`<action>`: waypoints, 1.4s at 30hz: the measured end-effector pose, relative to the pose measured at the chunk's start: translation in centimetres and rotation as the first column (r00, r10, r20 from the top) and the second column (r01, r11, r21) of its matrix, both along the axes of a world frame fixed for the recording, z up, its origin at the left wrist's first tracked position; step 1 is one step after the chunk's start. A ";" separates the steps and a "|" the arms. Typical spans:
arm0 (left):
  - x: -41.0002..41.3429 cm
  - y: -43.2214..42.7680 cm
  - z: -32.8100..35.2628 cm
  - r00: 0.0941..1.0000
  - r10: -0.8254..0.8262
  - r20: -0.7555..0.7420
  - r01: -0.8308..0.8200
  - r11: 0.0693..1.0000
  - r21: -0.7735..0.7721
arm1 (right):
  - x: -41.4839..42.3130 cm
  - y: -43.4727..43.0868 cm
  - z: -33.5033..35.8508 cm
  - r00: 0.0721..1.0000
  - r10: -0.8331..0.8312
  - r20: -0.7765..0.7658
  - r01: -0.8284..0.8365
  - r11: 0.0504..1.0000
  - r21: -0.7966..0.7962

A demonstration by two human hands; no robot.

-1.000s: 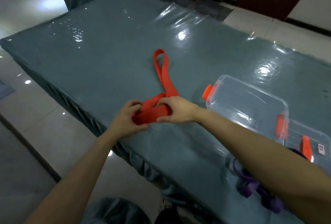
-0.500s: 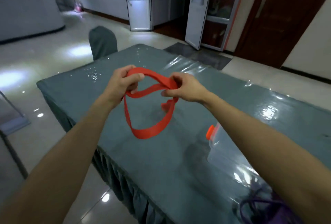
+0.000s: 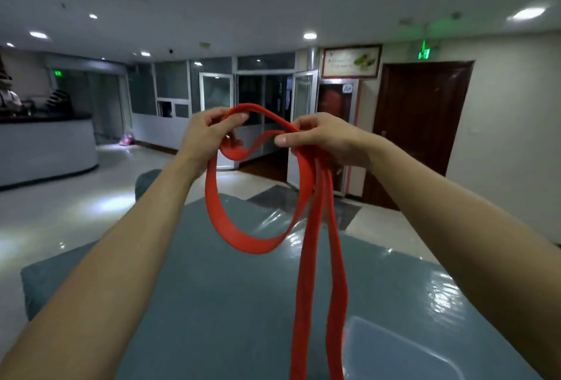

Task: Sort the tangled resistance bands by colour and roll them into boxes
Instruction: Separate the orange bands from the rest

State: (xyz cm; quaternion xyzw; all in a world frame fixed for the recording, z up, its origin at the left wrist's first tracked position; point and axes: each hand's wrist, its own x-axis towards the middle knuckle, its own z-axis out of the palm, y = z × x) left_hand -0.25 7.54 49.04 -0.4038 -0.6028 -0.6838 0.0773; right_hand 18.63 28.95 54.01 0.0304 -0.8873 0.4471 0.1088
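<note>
A long red resistance band (image 3: 243, 240) hangs in the air between both hands, high above the table. My left hand (image 3: 206, 133) pinches one part of it, and my right hand (image 3: 321, 136) grips another. A wide loop sags between the hands, and two long strands drop from my right hand to the bottom edge of the view. A clear plastic box (image 3: 400, 349) lies on the table at the lower right, partly behind the strands. The purple bands are out of view.
The table (image 3: 194, 303) has a grey-green cloth under glossy plastic and stretches away below my arms. A covered chair (image 3: 145, 180) stands at its far left end. Glass doors and a dark wooden door (image 3: 422, 124) line the back wall.
Both hands have lifted the red band from the table to well above it, and the head has tilted up. The roll has come undone into a loop and hanging strands.
</note>
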 end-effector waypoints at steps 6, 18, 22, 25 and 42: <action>4.6 4.7 3.3 0.991 -0.058 -0.121 0.054 0.998 -0.031 | 5.4 4.4 0.8 0.920 -0.063 0.387 -0.090 0.926 0.366; 13.9 16.5 10.1 0.918 -0.116 -0.380 0.024 0.971 -0.239 | 21.3 15.7 13.4 0.910 -0.357 -0.211 0.404 0.877 0.260; 18.4 22.6 9.4 0.886 -0.151 -0.439 -0.034 0.922 -0.386 | 25.8 19.0 12.8 0.858 -0.430 -0.283 0.505 0.806 0.309; 22.5 26.5 8.4 0.890 -0.170 -0.423 -0.007 0.922 -0.386 | 30.2 21.6 11.6 0.873 -0.435 -0.218 0.487 0.783 0.388; 56.0 49.2 6.6 0.758 -0.651 0.033 0.641 0.735 -0.220 | 60.1 40.2 5.2 0.838 -0.545 -0.019 0.513 0.776 0.366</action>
